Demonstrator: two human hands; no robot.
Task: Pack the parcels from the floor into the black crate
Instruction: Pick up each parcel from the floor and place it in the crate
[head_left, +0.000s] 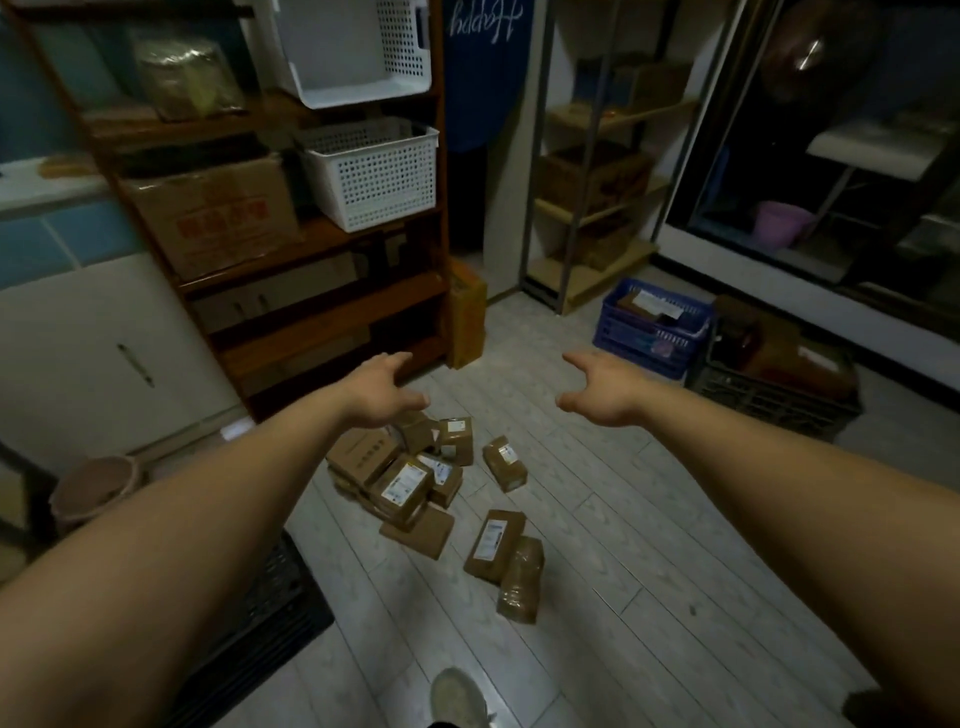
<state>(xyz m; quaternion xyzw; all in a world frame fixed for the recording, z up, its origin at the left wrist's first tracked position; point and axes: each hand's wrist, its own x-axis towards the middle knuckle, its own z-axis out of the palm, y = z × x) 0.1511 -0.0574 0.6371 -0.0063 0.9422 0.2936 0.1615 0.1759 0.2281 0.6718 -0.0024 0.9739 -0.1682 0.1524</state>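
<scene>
Several brown cardboard parcels (410, 480) with white labels lie in a loose pile on the pale plank floor, with two more (506, 556) lying apart toward me. Both my arms reach forward over them. My left hand (382, 392) hovers above the far edge of the pile, fingers relaxed and empty. My right hand (602, 389) hangs in the air to the right of the pile, fingers spread and empty. A black crate (769, 400) holding brown parcels stands on the floor at the right. Part of another black crate (280, 597) shows under my left forearm.
A wooden shelf unit (311, 249) with boxes and white baskets stands at the left. A blue crate (652, 332) holding parcels sits behind the right black crate. A metal rack (587, 208) stands at the back. A brown bucket (96, 493) is at the left. My shoe (460, 699) shows at the bottom.
</scene>
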